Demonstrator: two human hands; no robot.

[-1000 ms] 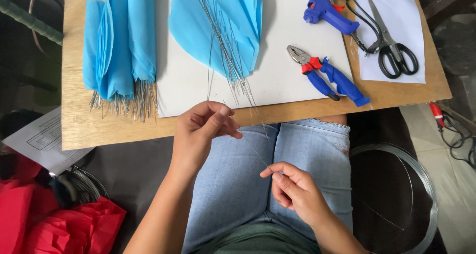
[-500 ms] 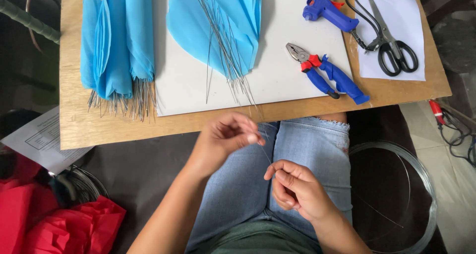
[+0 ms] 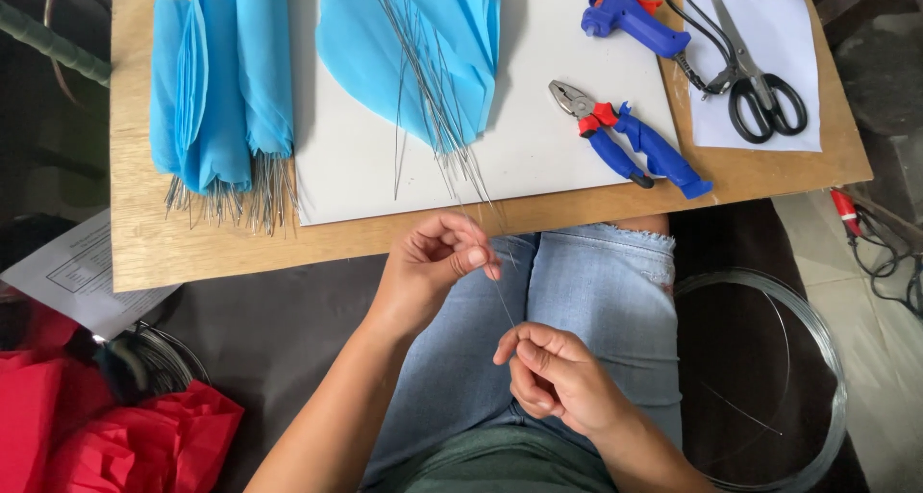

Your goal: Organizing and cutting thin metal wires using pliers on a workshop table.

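Left hand (image 3: 433,267) pinches the upper end of a thin wire (image 3: 504,303) between thumb and fingertips; right hand (image 3: 553,378), at five o'clock from it, seems to nip the lower end, though the wire is barely visible there. At twelve o'clock lie blue paper petals (image 3: 423,46), blue pliers (image 3: 630,137) at two.

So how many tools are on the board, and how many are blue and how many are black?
Blue tools: 2, the glue gun and the pliers
Black tools: 1, the scissors
Total: 3 tools on the wooden board
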